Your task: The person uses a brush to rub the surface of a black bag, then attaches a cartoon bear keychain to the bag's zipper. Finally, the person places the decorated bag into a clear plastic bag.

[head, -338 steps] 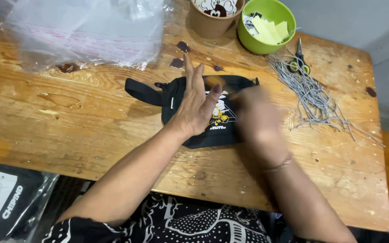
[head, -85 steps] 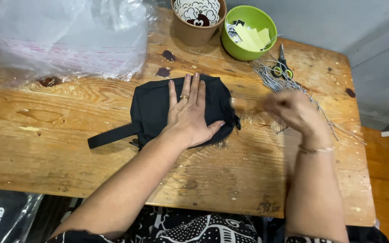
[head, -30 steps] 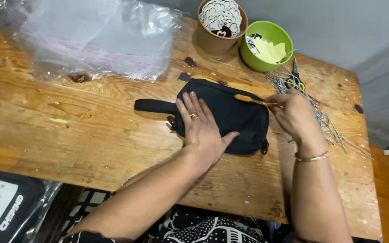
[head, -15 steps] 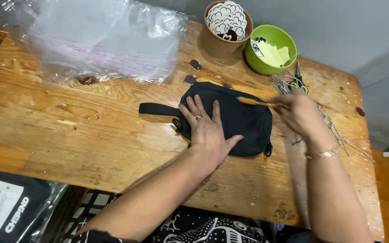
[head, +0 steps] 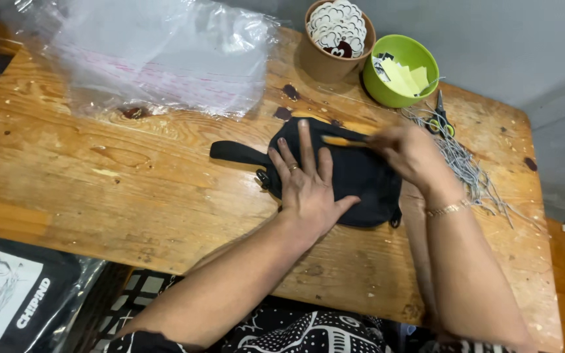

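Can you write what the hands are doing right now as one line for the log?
left hand: flat on black pouch | right hand: at pouch's top edge, grip blurred | nearby: green bowl, brown cup, plastic bag

A single view, from a camera worn on the person's head, looks steeply down and slightly forward at the wooden desk (head: 99, 189) — close enough that both forearms enter from the near edge and fill the lower frame. The far edge of the desk meets a grey wall (head: 492, 39) at top; floor shows at the right. No second view shares the scene.
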